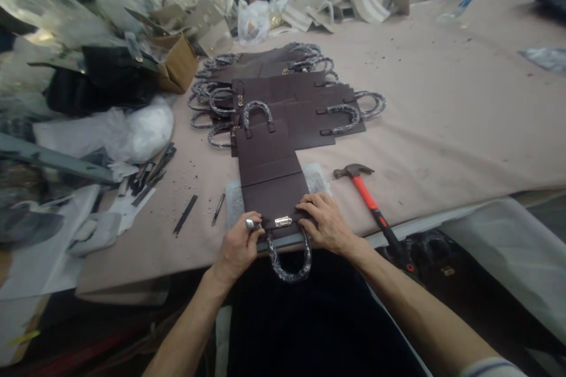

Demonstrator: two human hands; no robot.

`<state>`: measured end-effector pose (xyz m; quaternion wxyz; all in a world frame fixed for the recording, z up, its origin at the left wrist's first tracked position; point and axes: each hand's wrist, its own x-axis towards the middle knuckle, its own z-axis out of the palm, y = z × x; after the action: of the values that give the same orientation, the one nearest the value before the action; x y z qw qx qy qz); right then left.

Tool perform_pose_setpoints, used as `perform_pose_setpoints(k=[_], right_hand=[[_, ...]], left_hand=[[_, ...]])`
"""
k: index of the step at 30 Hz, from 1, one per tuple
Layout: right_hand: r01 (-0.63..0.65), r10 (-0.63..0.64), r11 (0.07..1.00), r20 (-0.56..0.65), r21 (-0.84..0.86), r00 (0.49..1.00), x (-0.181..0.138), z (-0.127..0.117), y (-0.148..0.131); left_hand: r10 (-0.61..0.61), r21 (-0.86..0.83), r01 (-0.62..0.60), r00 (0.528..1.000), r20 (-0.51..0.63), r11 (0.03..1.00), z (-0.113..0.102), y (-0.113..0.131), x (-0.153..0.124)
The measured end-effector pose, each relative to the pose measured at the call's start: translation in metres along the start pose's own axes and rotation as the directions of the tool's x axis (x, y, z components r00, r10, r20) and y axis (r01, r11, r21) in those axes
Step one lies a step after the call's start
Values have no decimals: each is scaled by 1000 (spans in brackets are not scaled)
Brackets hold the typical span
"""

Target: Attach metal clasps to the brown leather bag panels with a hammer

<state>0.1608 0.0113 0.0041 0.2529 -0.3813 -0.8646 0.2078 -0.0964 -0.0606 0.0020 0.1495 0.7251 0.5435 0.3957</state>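
Brown panel: left fingers pinch one edge, right fingers another; slab beneath mostly hidden.

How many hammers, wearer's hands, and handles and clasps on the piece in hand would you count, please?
Hammer: 1
Wearer's hands, left and right: 2
Wrapped handles on the held brown piece: 2
Metal clasp: 1
Total: 6

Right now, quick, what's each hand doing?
Left hand: closed, pinching the brown panel at its left edge.
Right hand: fingers bent at the panel's right edge; grip can't be told.
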Motion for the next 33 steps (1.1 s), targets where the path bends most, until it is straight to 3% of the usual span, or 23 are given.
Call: perform_pose_setpoints(k=[3, 6, 7, 9, 11, 12, 13, 16, 20, 25, 33], right_hand=[[-14, 14, 999, -9, 29, 1000, -1, 0, 3], [-21, 22, 999, -15, 50, 1000, 0, -2, 4], [-24, 25, 998, -13, 58, 1000, 0, -2, 4], [-33, 34, 996, -9, 79, 999, 1, -3, 5], [-38, 38, 992, 6, 118, 999, 1, -6, 8], [-32, 29, 988, 22, 154, 999, 0, -8, 11], [-22, 15, 979, 36, 200, 999, -1, -11, 14], [19, -29, 946, 28, 324, 999, -10, -20, 22], [77, -75, 961, -18, 267, 997, -25, -22, 27], [147, -144, 968, -30, 203, 989, -29, -15, 30], [184, -165, 958, -103, 220, 981, -29, -10, 33]], left_hand=[[1, 30, -5, 994, 112, 1000, -1, 5, 6], [-169, -85, 170, 985, 25, 982, 2, 0, 5], [-283, -192, 267, 957, -61, 944, 3, -3, 2], [-536, -472, 400, 821, -196, 785, 3, -9, -3], [-687, -671, 400, 690, -228, 624, 2, -9, -6], [-707, -710, 384, 670, -226, 591, 2, -5, -5], [-695, -714, 376, 687, -214, 591, 2, 0, -3], [-563, -644, 340, 808, -173, 685, 11, 24, 11], [-385, -567, 255, 915, -121, 783, 41, 47, 36], [-246, -459, 181, 965, -86, 870, 69, 45, 42], [-129, -361, 101, 990, -55, 927, 67, 46, 40]])
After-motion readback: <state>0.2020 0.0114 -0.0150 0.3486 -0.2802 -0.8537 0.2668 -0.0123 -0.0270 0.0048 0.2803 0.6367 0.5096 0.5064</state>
